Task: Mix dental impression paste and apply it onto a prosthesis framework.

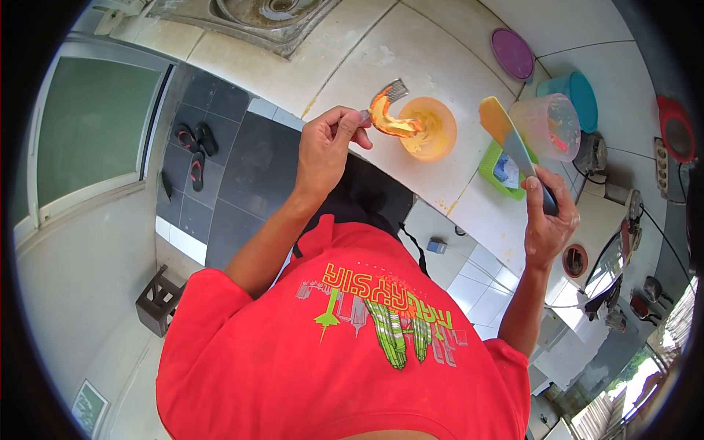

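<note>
In my left hand [326, 150], thumb and fingers pinch the grey end of a curved utensil coated in orange and yellow [383, 114]. A grey ridged tip shows at its far end; its exact kind I cannot make out. The coated part hangs at the left rim of an orange plastic bowl [449, 143], which has thick yellow paste smeared inside. My right hand [550, 220] is closed round the dark handle of a grey spatula [519, 152]. Its blade points up and away, its end covered in yellow-orange paste. The spatula is held above the counter, right of the bowl.
A green basket [488, 163] with a blue-and-white packet stands beneath the spatula. Behind it are a clear pink-tinted tub [539, 121], a teal container [579, 103] and a purple lid [512, 55]. A sink [286, 37] lies far left; stains mark the tiled counter [367, 55].
</note>
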A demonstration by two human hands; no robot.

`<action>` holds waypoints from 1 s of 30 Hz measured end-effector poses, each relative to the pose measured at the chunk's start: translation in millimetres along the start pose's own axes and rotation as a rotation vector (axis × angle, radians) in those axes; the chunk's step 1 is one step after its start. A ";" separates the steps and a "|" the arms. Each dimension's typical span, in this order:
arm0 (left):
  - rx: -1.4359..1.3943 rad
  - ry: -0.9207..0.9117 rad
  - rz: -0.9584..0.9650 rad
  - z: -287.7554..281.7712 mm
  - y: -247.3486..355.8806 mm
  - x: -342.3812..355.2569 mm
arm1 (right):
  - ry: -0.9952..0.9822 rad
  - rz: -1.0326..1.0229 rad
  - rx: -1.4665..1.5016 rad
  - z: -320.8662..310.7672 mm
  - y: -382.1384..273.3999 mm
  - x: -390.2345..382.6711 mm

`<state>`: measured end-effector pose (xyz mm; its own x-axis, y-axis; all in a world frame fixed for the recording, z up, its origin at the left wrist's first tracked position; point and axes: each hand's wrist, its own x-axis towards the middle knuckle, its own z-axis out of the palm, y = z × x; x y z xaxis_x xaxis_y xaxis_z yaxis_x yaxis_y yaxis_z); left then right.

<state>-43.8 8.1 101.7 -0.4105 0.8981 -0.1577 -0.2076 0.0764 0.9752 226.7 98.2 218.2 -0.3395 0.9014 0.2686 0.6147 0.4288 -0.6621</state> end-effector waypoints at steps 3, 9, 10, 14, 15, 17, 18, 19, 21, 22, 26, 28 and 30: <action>0.009 0.125 -0.037 -12.2 -39.0 -8.7 | -0.060 0.262 0.070 8.1 19.0 -15.9; 0.073 0.325 -0.057 -24.9 -128.5 -23.2 | -0.144 0.501 0.113 26.0 44.6 -43.9; 0.073 0.326 -0.063 -24.6 -137.9 -23.5 | -0.148 0.505 0.110 27.7 45.1 -46.7; 0.096 0.376 -0.093 -22.8 -166.5 -25.4 | -0.138 0.539 0.139 33.9 49.6 -59.9; 0.103 0.392 -0.082 -22.0 -167.9 -25.1 | -0.139 0.545 0.135 34.4 48.8 -62.6; 0.089 0.391 -0.074 -18.6 -170.7 -20.5 | -0.138 0.553 0.129 35.4 50.2 -65.9; 0.077 0.394 -0.063 -16.6 -171.2 -19.5 | -0.131 0.558 0.151 36.3 52.4 -66.6; 0.076 0.393 -0.064 -15.5 -173.7 -20.1 | -0.123 0.562 0.174 36.7 53.9 -67.9; 0.107 0.404 -0.089 -13.4 -177.9 -21.1 | -0.134 0.567 0.171 36.2 55.1 -71.8; 0.106 0.402 -0.090 -13.6 -178.1 -19.3 | -0.145 0.571 0.169 36.1 55.8 -73.5; 0.113 0.399 -0.073 -11.4 -177.8 -20.9 | -0.113 0.592 0.211 38.9 58.4 -76.3; 0.124 0.407 -0.087 -9.8 -176.7 -21.6 | -0.151 0.602 0.196 38.4 58.4 -79.5; 0.028 0.408 -0.072 -9.1 -176.1 -16.6 | -0.145 0.610 0.204 42.0 60.5 -80.3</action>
<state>-8.4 -24.2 -68.8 -0.7150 0.6452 -0.2692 -0.2270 0.1499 0.9623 261.2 49.3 127.1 -0.0743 0.9558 -0.2845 0.5851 -0.1893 -0.7886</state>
